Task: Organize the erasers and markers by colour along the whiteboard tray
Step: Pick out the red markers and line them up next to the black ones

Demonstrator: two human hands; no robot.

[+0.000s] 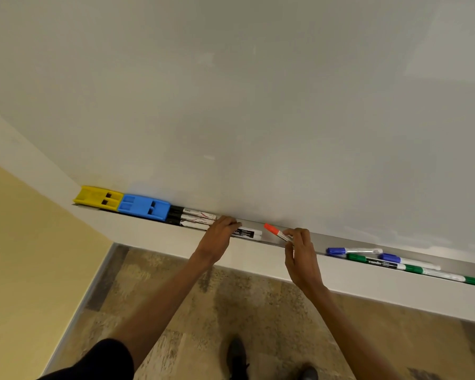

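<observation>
While I stand at the whiteboard (258, 105), the tray (176, 237) runs along its lower edge from the left corner off to the right. At the far left end of it lies the yellow eraser (98, 198), and the blue eraser (143, 207) sits touching it on the right. Just beside the blue eraser three black markers (192, 218) lie side by side, caps toward the eraser. My left hand (217, 239) reaches over the tray's front wall, covering their right ends, with its fingers bent down over the left end of a black-labelled marker (246, 233) that lies in the tray; I cannot tell whether those fingers grip it or only rest on it. Just to the right, my right hand (299, 256) pinches the red marker (277, 232) by its barrel between thumb and fingertips, with the cap tilted up and to the left, over the tray and close to the whiteboard. Further right, apart from my hands, two blue markers (351, 250) lie in the tray with green markers (373, 262) in among them, and the green ones carry on toward the right edge of my view.
</observation>
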